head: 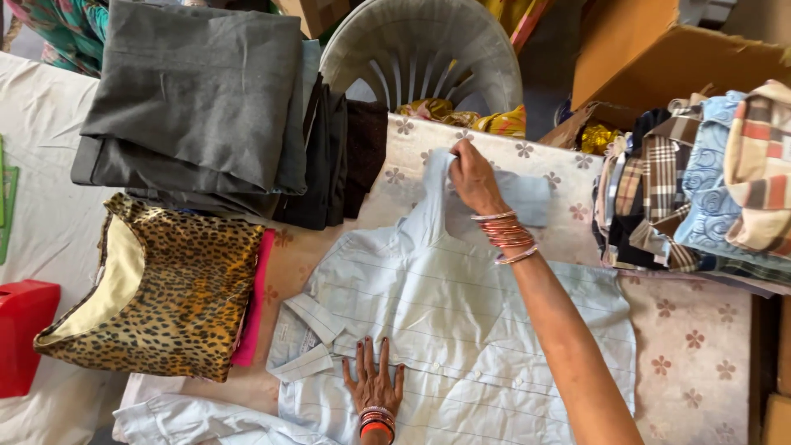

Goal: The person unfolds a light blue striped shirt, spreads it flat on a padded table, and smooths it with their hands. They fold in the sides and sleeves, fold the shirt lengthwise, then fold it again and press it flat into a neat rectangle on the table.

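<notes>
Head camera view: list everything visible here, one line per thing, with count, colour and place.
shirt: one, pale blue with thin lines, spread flat at centre
table cover: one, cream with small flowers, under the shirt
grey folded cloth: one stack, grey, top left
dark folded clothes: a few, black, right of the grey stack
leopard-print garment: one, tan and black, left, over a pink piece
plastic chair: one, grey-white, top centre
checked clothes pile: several, mixed colours, right
cardboard box: one, brown, top right
red plastic thing: one, far left edge
left hand: flat on the shirt, bangles on the wrist
right hand: gripping the shirt's sleeve, bangles on the wrist
</notes>
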